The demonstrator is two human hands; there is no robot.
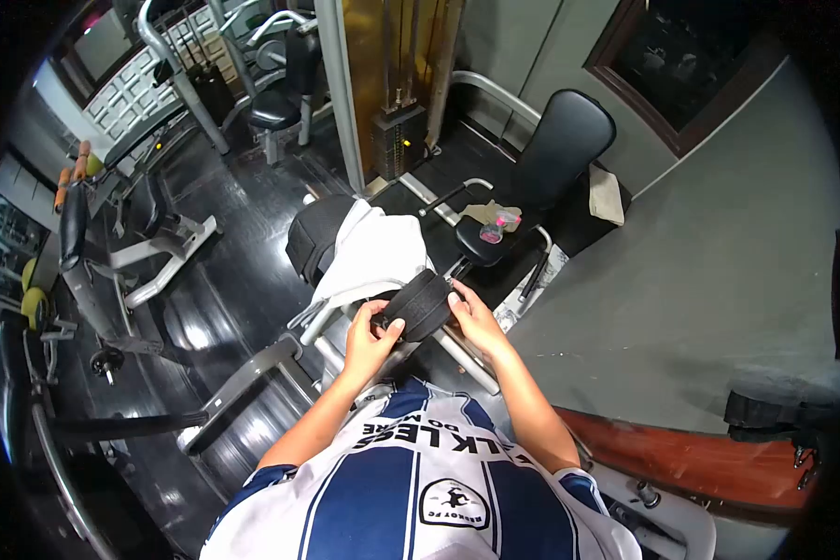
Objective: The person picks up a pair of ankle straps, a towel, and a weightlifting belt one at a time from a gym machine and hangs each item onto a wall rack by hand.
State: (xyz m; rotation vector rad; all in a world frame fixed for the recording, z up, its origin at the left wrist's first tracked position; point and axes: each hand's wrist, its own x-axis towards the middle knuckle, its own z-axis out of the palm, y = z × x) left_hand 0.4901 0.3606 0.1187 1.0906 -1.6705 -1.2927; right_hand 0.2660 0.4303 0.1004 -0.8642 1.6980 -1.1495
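A coiled black belt [422,304], wide and fabric-like, is held up in front of my chest between both hands. My left hand [369,338] grips its left end, thumb on the near face and fingers around the side. On the opposite edge, my right hand [476,320] pinches it with the thumb on top; some of its fingers are hidden behind. Just beyond the belt, a white towel [378,250] lies draped over the machine, beside a black padded item [313,233] that it partly covers.
A black machine seat [481,245] ahead holds a bottle with a pink top [497,226] and a beige cloth [481,213]. Its backrest [567,140] stands near the grey wall. A weight stack [399,140] rises behind. Leg machines [149,243] stand to the left.
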